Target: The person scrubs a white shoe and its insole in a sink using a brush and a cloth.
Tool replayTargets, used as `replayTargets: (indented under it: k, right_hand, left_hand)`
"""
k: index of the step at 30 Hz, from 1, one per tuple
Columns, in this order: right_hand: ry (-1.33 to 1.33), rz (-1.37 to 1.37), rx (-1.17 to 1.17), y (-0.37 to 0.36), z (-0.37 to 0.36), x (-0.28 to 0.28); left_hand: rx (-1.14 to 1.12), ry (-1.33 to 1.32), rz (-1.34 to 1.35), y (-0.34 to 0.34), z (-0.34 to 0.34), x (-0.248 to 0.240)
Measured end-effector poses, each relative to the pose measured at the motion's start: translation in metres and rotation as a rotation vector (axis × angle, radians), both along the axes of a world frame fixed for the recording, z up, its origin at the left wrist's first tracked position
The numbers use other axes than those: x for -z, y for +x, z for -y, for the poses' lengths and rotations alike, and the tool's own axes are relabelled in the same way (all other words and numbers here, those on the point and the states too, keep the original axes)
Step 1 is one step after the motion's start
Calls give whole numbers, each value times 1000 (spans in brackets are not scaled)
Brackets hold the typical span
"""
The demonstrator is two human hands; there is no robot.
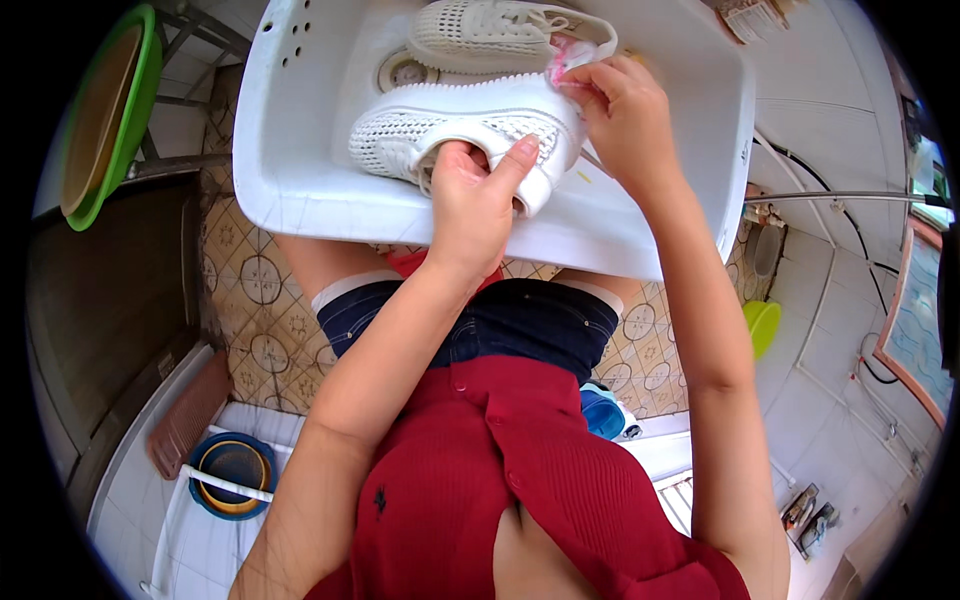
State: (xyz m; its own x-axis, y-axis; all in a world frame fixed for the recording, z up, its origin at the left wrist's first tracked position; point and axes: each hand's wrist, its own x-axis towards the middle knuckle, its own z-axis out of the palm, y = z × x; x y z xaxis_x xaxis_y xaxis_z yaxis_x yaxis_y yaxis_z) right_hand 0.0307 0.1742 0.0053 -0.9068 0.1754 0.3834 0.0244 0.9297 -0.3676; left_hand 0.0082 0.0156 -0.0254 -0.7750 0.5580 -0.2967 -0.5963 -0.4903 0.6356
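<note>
My left hand [474, 205] grips a white perforated sneaker [455, 112], its fingers inside the shoe's opening and its thumb on the outer side near the heel. The shoe lies tilted on its side over the white sink [345, 215], sole turned away from me. At the heel end of the sole, my right hand [628, 115] pinches a small pink-and-white cloth [566, 66]. A second white laced sneaker [480, 36] rests in the sink behind the first, beside the round drain [405, 74].
A green basin [147, 110] stands at the far left. Blue and yellow basins [235, 475] sit at the lower left near a white rail. Patterned tiles [262, 280] cover the floor below the sink. A metal bar [850, 197] runs along the right wall.
</note>
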Motion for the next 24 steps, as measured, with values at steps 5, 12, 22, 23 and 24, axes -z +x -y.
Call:
replayTargets:
  k: [5,12,22,23,24]
  right_hand:
    - [-208,22,6,7,18,-12]
    - [-199,24,60,5,8,3]
    - [-354,83,95,12,24,-14]
    - [-413,113,107,15,31,-21]
    - [-416,110,109,13,27,-15]
  left_hand:
    - [7,12,18,1,2,-3]
    - [10,-20,2,1,2,-4]
    - [33,-79,-60,5,5,-6]
    - [28,-65,-52,5,6,-8]
    - [23,-48,-51,5,5,-9]
